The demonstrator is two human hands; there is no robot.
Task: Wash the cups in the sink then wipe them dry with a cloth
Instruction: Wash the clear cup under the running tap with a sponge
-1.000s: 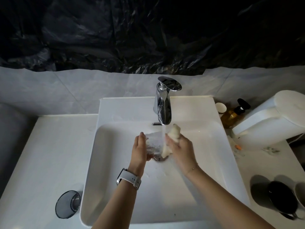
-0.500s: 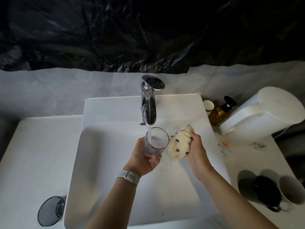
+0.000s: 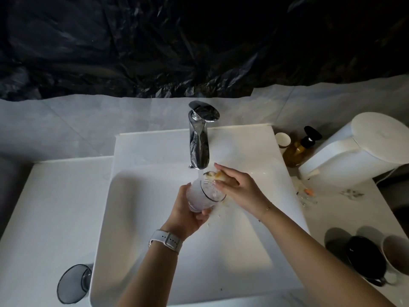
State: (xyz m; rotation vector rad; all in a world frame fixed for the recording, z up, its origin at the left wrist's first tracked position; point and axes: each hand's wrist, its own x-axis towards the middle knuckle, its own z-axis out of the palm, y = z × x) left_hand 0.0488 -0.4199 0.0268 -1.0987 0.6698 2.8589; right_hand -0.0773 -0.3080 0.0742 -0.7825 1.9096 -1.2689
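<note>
Under the tap, the left hand grips the glass; the right hand now presses the sponge back against its rim, so scrubbing resumes.

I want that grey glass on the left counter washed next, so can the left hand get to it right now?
Probably not yet: the left hand grips the clear glass under the faucet. The grey glass lies on its side on the counter left of the sink, with nothing around it, so the way looks free once that hand lets go.

Dim, cool daylight; glare on chrome faucet; soft shadows in sink basin; motion blur at hands; wide-angle bowing at edges
</note>
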